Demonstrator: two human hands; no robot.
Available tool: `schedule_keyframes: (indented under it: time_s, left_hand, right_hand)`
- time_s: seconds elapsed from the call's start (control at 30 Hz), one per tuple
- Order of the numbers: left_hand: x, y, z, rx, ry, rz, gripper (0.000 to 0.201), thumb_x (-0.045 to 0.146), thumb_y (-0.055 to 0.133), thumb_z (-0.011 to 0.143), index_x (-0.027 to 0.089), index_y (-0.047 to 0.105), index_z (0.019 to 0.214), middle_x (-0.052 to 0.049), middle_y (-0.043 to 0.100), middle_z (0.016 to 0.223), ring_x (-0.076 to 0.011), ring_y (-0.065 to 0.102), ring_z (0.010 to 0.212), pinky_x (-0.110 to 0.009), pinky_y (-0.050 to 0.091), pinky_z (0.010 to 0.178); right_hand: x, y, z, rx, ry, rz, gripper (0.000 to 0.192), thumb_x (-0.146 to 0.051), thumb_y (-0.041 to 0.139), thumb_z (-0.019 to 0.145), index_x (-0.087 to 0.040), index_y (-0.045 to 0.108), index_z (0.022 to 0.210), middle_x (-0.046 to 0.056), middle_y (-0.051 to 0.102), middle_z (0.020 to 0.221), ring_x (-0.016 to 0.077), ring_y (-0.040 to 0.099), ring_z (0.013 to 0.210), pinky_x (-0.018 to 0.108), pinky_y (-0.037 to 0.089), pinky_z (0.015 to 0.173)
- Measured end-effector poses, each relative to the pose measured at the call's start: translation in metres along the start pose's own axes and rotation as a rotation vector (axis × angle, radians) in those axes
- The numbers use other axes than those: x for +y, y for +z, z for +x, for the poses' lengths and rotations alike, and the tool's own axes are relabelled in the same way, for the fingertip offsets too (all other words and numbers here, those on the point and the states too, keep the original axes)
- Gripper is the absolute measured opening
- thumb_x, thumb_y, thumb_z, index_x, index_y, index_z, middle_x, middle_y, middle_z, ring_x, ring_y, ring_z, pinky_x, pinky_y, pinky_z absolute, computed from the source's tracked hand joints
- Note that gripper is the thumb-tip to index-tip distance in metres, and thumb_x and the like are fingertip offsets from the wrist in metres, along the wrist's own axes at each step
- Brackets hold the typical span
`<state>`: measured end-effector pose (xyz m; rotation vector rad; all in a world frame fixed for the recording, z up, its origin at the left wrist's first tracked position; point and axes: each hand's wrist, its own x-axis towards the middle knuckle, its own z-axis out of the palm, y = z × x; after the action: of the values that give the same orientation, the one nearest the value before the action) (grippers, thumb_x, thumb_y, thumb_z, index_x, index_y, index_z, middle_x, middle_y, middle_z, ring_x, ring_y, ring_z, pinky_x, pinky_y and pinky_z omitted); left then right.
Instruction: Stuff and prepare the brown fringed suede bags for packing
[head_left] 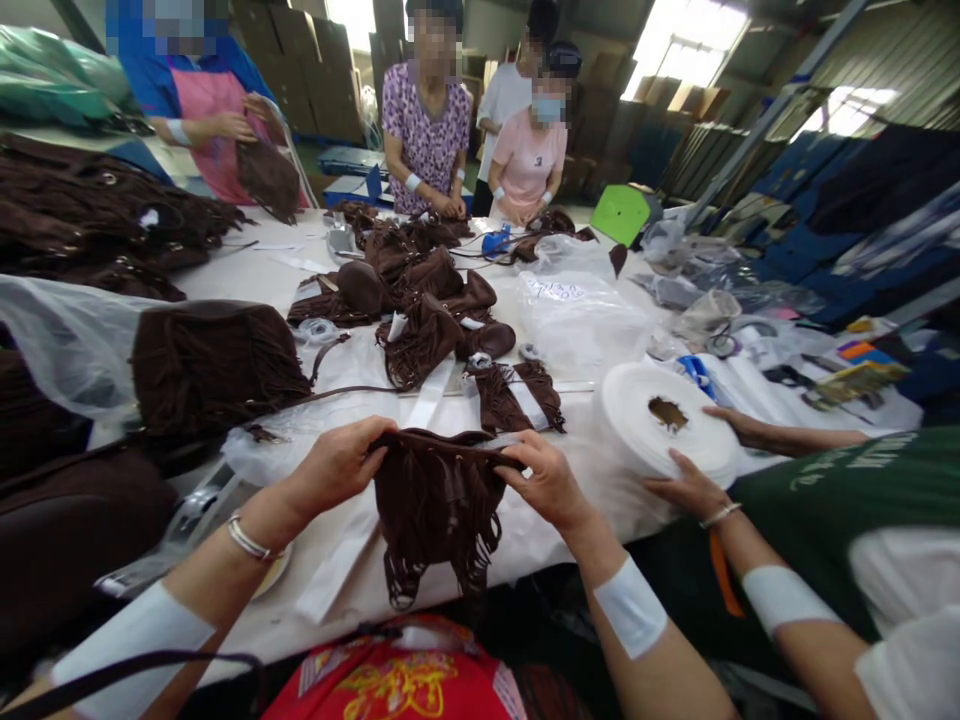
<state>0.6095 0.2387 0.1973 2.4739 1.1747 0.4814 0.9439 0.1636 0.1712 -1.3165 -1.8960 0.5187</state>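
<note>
Between my hands hangs a dark brown fringed bag (pixel 441 500), held up by its top edge just over the near edge of the table. My left hand (pixel 341 465) pinches the upper left corner of the bag. At the upper right corner, my right hand (pixel 546 482) grips the rim between thumb and fingers. The fringe dangles loosely below, and the bag's inside is hidden from me. Just beyond it on the table lies another fringed brown piece (pixel 517 395) with a white strip around it.
A co-worker in a green top at my right holds a white roll (pixel 667 425). More brown bags (pixel 420 270) are heaped mid-table, with a large one (pixel 217 365) at left. A clear plastic bag (pixel 585 310) lies behind the roll. Several people stand across the table.
</note>
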Motion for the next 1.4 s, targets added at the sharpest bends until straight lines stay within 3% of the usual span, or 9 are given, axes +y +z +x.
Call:
schedule_keyframes:
  time_s: [0.17,0.37,0.57,0.67,0.83,1.1,1.2,1.3,1.4]
  left_hand:
    - [-0.005,0.029,-0.012,-0.121,0.025,0.145,0.047,0.008,0.043,0.086,0.015,0.054,0.131,-0.015,0.067,0.116,-0.0281,0.063,0.106,-0.041,0.051,0.093]
    - [0.025,0.018,-0.008,-0.345,0.017,0.275,0.077,0.023,0.069,0.074,0.021,0.047,0.147,-0.015,0.064,0.114,-0.0373,0.059,0.111,-0.063,0.034,0.106]
    - [0.058,0.032,0.013,-0.386,0.020,0.209,0.106,0.058,0.087,0.061,0.018,0.043,0.149,-0.016,0.064,0.117,-0.0360,0.061,0.106,-0.049,0.044,0.096]
    - [0.064,0.050,0.010,-0.378,0.020,0.195,0.091,0.053,0.086,0.066,0.016,0.050,0.141,-0.014,0.065,0.116,-0.0343,0.062,0.105,-0.045,0.047,0.091]
    - [0.063,0.065,-0.011,-0.417,-0.073,0.256,0.018,0.023,0.069,0.079,0.020,0.067,0.097,-0.008,0.067,0.096,-0.0273,0.064,0.090,-0.036,0.048,0.074]
    - [0.064,0.071,-0.014,-0.410,-0.057,0.200,0.017,0.012,0.061,0.074,0.020,0.064,0.089,-0.007,0.067,0.094,-0.0261,0.063,0.090,-0.036,0.049,0.075]
    - [0.065,0.071,-0.006,-0.406,-0.045,0.191,0.018,0.012,0.060,0.075,0.019,0.067,0.090,-0.008,0.067,0.092,-0.0270,0.064,0.091,-0.036,0.050,0.074]
    - [0.070,0.067,0.005,-0.411,0.007,0.193,0.026,0.011,0.060,0.077,0.021,0.071,0.098,-0.007,0.067,0.091,-0.0269,0.064,0.089,-0.036,0.050,0.074]
    - [0.067,0.057,0.012,-0.397,0.020,0.168,0.019,0.022,0.069,0.081,0.022,0.073,0.099,-0.007,0.066,0.091,-0.0270,0.064,0.086,-0.037,0.051,0.074]
  right_hand:
    - [0.017,0.029,-0.025,-0.084,0.112,-0.021,0.035,-0.021,0.067,0.084,-0.025,0.065,0.119,0.007,0.067,0.104,0.0247,0.064,0.096,0.041,0.055,0.090]
    - [0.015,0.044,-0.034,-0.169,0.111,-0.141,0.080,-0.022,0.072,0.076,-0.016,0.038,0.148,0.018,0.061,0.129,0.0333,0.059,0.118,0.051,0.047,0.103]
    - [-0.003,0.045,-0.024,-0.263,0.153,-0.218,0.089,-0.038,0.082,0.070,-0.012,0.041,0.145,0.017,0.064,0.120,0.0332,0.061,0.108,0.050,0.049,0.095]
    - [-0.007,0.047,-0.026,-0.316,0.099,-0.245,0.063,-0.035,0.079,0.074,-0.016,0.056,0.131,0.010,0.067,0.104,0.0275,0.061,0.095,0.043,0.048,0.087]
    - [-0.012,0.051,-0.043,-0.305,-0.078,-0.216,0.027,-0.016,0.067,0.083,-0.022,0.067,0.110,0.005,0.060,0.090,0.0221,0.055,0.087,0.033,0.046,0.078]
    - [-0.011,0.049,-0.051,-0.257,-0.053,-0.100,0.023,-0.017,0.065,0.088,-0.020,0.067,0.111,0.006,0.061,0.090,0.0222,0.056,0.088,0.034,0.049,0.079]
    - [-0.013,0.045,-0.043,-0.241,-0.064,-0.199,0.044,-0.021,0.070,0.085,-0.018,0.061,0.128,0.012,0.064,0.109,0.0267,0.058,0.102,0.040,0.050,0.086]
    - [-0.020,0.044,-0.033,-0.339,-0.086,-0.328,0.065,-0.021,0.075,0.081,-0.019,0.052,0.141,0.017,0.062,0.128,0.0330,0.056,0.116,0.048,0.047,0.094]
    - [-0.021,0.047,-0.027,-0.414,-0.016,-0.347,0.056,-0.017,0.072,0.081,-0.017,0.057,0.135,0.015,0.068,0.120,0.0306,0.063,0.108,0.045,0.049,0.092]
